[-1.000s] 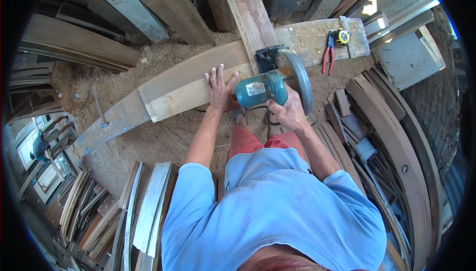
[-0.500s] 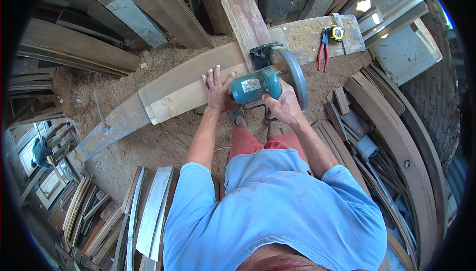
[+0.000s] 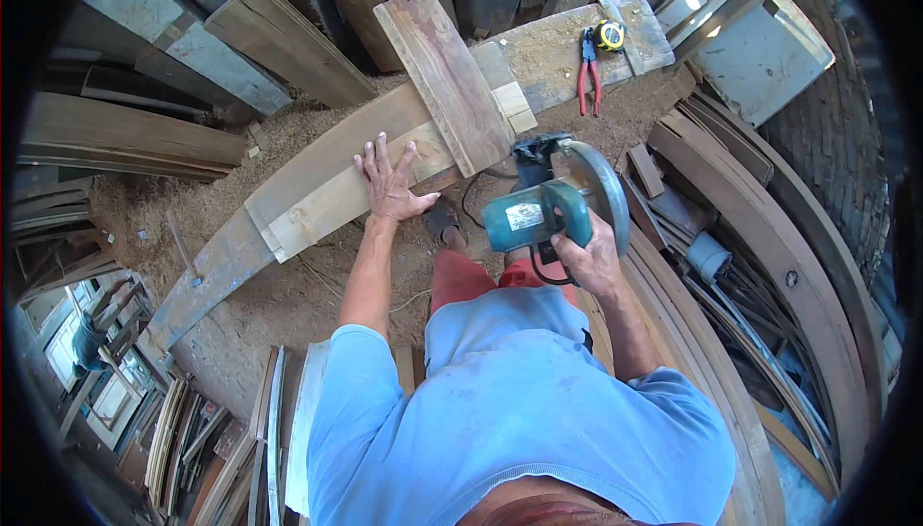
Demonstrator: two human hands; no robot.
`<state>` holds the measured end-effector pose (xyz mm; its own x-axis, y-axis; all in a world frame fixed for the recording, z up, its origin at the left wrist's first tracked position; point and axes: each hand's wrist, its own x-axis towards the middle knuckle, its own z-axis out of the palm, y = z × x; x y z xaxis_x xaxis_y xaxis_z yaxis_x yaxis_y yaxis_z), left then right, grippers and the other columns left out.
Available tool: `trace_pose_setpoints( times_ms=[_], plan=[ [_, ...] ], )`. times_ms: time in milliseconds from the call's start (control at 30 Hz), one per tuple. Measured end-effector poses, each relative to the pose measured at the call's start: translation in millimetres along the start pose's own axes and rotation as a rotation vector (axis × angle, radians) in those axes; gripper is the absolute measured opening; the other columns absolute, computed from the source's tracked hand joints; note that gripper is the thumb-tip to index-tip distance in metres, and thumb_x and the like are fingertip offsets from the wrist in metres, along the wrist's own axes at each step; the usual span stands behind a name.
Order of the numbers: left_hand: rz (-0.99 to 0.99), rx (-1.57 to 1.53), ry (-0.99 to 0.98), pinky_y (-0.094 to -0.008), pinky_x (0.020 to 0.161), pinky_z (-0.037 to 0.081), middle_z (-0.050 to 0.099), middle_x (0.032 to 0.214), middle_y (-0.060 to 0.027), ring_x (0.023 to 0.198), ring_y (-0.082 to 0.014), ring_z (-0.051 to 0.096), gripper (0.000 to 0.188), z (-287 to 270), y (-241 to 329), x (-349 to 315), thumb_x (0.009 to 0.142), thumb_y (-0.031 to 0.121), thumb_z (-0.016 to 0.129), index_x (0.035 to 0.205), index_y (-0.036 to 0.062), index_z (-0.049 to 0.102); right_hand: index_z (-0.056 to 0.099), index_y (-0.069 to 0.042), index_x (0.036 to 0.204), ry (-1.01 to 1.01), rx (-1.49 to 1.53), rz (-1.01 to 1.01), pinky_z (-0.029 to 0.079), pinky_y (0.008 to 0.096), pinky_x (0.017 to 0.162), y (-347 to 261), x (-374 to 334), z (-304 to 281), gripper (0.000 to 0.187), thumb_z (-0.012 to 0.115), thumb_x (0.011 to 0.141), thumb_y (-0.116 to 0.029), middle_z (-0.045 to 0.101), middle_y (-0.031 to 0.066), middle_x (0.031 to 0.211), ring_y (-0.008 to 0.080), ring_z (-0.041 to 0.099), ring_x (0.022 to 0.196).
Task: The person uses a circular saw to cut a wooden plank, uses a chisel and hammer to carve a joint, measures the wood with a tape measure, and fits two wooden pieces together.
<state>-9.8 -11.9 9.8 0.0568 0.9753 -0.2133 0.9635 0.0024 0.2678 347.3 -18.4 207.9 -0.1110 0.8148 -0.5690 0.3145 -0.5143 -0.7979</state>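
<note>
Down below me, my left hand (image 3: pixel 389 185) lies flat with fingers spread and released on the long pale plank (image 3: pixel 336 185), apparently pinning it so it cannot shift on the dusty beam (image 3: pixel 567 50) beneath. My right hand (image 3: pixel 588 262) is clenched around the handle of the teal circular saw (image 3: pixel 553 209), held clear of the wood on the near right, blade guard facing right. A shorter reddish board (image 3: pixel 442 74) crosses the plank just beyond. Red-handled pliers (image 3: pixel 588 79) and a yellow tape measure (image 3: pixel 609 36) rest at the far right, handy yet out of the way.
</note>
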Motion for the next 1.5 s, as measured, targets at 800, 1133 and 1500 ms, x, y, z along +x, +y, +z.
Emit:
trace_pose_setpoints(
  times_ms=[800,1133,1500],
  plan=[
    [0.005,0.001,0.005,-0.0686,0.126,0.003,0.013,0.17,-0.0219,0.156,-0.0495,0.008,0.126,0.2,-0.2,-0.3,0.048,0.058,0.095,0.158,0.0373,0.038,0.062,0.004,0.114,0.017,0.053,-0.004,0.049,0.0317,0.072,23.2,20.9,-5.2,0.033,0.068,0.084,-0.01,0.059,0.0042,0.087,0.0122,0.056,0.078],
    [0.006,0.009,0.024,-0.0689,0.126,0.002,0.014,0.17,-0.022,0.156,-0.0492,0.009,0.126,1.8,-0.3,-0.5,0.048,0.058,0.095,0.158,0.0375,0.038,0.064,0.002,0.115,-0.001,0.056,-0.018,0.05,0.0323,0.074,3.7,12.7,-4.0,0.032,0.07,0.086,-0.009,0.061,0.0048,0.09,0.0129,0.057,0.08],
    [-0.039,-0.039,-0.026,-0.0667,0.127,0.0,0.012,0.171,-0.0213,0.157,-0.0487,0.006,0.118,-9.1,3.9,0.0,0.05,0.059,0.094,0.155,0.0336,0.046,0.064,0.0,0.114,-0.14,0.006,-0.124,0.05,0.0323,0.077,-10.1,34.8,40.7,0.027,0.068,0.088,-0.009,0.063,0.0038,0.089,0.0129,0.058,0.081]
  ],
)
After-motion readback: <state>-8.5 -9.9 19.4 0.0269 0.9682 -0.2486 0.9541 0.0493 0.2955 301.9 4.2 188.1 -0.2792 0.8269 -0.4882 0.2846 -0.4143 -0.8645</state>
